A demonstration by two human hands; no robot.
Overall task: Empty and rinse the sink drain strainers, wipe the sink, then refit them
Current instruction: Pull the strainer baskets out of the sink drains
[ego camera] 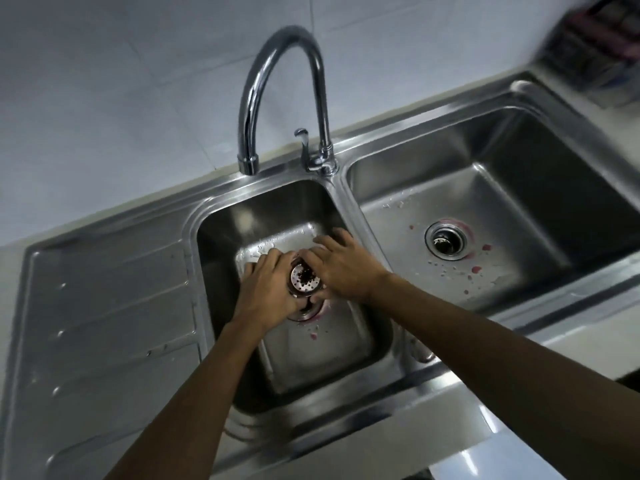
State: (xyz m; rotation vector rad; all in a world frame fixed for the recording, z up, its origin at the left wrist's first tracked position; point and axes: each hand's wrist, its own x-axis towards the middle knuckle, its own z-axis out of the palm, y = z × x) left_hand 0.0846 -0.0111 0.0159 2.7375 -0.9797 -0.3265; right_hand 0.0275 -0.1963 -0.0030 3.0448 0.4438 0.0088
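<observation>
The round perforated stainless-steel drain strainer [304, 279] of the smaller left basin is held just above its drain opening [306, 311], between both hands. The left hand [268, 292] is curled around its left side and underside; the right hand [341, 268] grips its right rim, fingers partly spread over the basin floor. Dark debris sits on the perforated face.

Procedure, as judged from this position: keep the strainer level while lifting so that the debris does not fall back into the open drain. Keep one hand underneath it until it is clear of the basin. Tip it out away from the sink before rinsing under the curved chrome swan-neck tap [282, 98].

The second dark round strainer [445, 241] is seated in the drain of the larger right basin [491, 188], ringed by pink stains and pale crumbs. Similar pink spots lie below the left drain.

Limits of view: the hands cover the strainer's rim and body, so its depth and any centre knob cannot be made out. The drain opening is mostly hidden. The dark rack [599, 46] at the upper right is blurred and cut off. No cloth or waste bin is in view.
</observation>
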